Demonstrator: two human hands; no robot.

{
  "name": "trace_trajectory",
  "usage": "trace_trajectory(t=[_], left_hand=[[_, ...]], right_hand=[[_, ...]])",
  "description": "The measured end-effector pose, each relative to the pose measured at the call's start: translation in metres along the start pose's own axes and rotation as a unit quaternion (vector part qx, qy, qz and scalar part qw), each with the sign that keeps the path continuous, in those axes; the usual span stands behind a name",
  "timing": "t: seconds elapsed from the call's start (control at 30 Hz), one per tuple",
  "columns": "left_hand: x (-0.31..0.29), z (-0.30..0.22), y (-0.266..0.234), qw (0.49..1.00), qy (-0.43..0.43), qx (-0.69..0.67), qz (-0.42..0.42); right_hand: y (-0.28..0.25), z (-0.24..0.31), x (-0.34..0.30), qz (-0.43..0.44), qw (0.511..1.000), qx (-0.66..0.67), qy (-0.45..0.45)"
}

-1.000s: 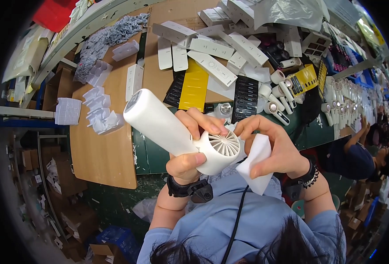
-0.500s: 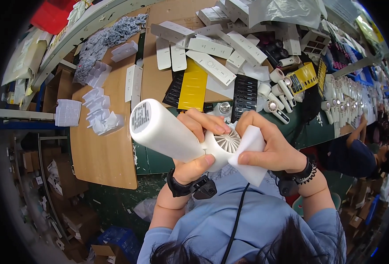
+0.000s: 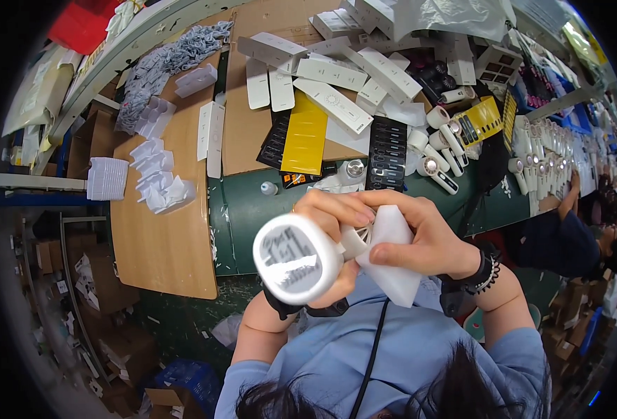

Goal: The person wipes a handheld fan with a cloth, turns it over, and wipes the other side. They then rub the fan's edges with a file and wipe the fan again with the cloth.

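Observation:
Close in front of me is a white handheld fan (image 3: 291, 260), its handle end with a printed label tipped up toward me and to the left. My left hand (image 3: 328, 222) is closed around it near where handle and head join, and hides much of the handle's far side. Against the right side of the fan's round head, my right hand (image 3: 427, 234) pinches a folded white cloth or soft foam sheet (image 3: 394, 269) between thumb and fingers. Only a small part of the fan's grille shows between the two hands.
Beyond my hands lie white boxes (image 3: 333, 106), yellow sticker sheets (image 3: 304, 133), black sheets (image 3: 387, 150) and a small bottle (image 3: 269, 188). More white fans (image 3: 437, 174) are heaped to the right. White trays (image 3: 158, 178) and grey straps (image 3: 162, 66) are at left. A co-worker (image 3: 560, 241) sits far right.
The fan has swung so its handle end points more toward me, lower and farther right. The grille has turned mostly out of sight, while the white sheet stays against the head.

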State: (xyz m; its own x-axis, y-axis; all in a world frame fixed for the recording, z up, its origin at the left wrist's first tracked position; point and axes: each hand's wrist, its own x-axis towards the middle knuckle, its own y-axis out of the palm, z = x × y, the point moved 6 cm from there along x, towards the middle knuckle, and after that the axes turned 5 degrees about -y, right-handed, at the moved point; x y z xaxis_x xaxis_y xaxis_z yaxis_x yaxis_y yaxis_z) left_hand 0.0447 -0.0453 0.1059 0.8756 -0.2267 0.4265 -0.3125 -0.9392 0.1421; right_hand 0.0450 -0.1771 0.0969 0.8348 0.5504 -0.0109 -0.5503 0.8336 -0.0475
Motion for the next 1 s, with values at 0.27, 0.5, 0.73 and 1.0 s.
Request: trace_trajectory(t=[0.27,0.5,0.73,1.0], left_hand=[[0.002,0.006,-0.001,0.992,-0.017,-0.116,0.051],[-0.002,0.017,0.001,0.982,-0.067,-0.175,0.025],[-0.002,0.012,-0.002,0.994,-0.048,-0.093,0.029],[0.004,0.024,-0.004,0.960,-0.127,-0.247,-0.021]], right_hand=[[-0.007,-0.001,-0.004,0.031,0.999,-0.002,-0.039],[-0.011,-0.002,-0.004,0.058,0.996,-0.029,-0.068],[-0.007,0.002,0.001,0.022,1.000,-0.020,0.004],[-0.002,-0.007,-0.006,0.005,0.991,-0.091,-0.099]])
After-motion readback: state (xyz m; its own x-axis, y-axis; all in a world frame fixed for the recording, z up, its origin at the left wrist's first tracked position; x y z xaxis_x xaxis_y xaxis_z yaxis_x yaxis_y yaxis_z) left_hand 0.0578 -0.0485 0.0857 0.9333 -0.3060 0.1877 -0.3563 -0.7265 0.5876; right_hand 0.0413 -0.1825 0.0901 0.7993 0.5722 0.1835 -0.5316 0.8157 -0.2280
